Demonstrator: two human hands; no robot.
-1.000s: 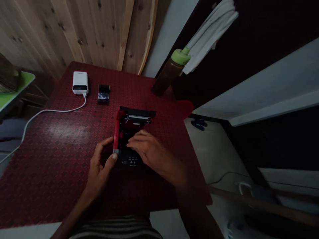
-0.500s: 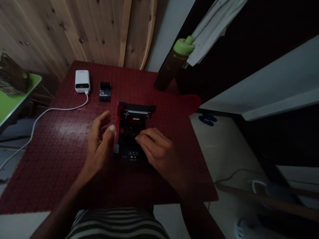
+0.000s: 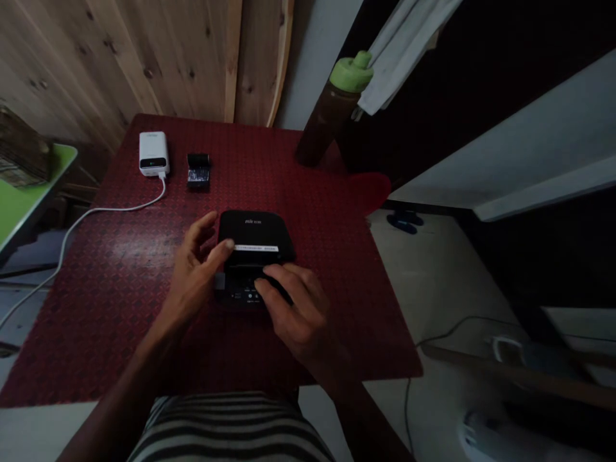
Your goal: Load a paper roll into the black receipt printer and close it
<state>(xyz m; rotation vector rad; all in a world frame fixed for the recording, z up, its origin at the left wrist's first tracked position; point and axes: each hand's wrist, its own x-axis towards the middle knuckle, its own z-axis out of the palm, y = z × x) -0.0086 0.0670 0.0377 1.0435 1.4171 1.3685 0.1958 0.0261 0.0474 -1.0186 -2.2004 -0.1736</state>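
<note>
A small black printer lies on the red patterned table before me, its lid down or nearly down. White lettering and a pale strip mark the lid, and a button panel runs along the front. At the printer's left side is my left hand, fingers apart and empty, its thumb at the lid's edge. My right hand rests over the front right, index finger and thumb spread near the gap between lid and panel. It hides the panel's right end; no held thing shows in it.
A white power bank with a white cable stands at the table's back left. Beside it lies a small black object with a roll-like top. A green-capped bottle stands at the back right, near a red rounded object.
The printer's lid, raised before with the inside showing, has swung down toward me. My right hand has left the inside and moved onto the front; my left thumb has come to the lid.
</note>
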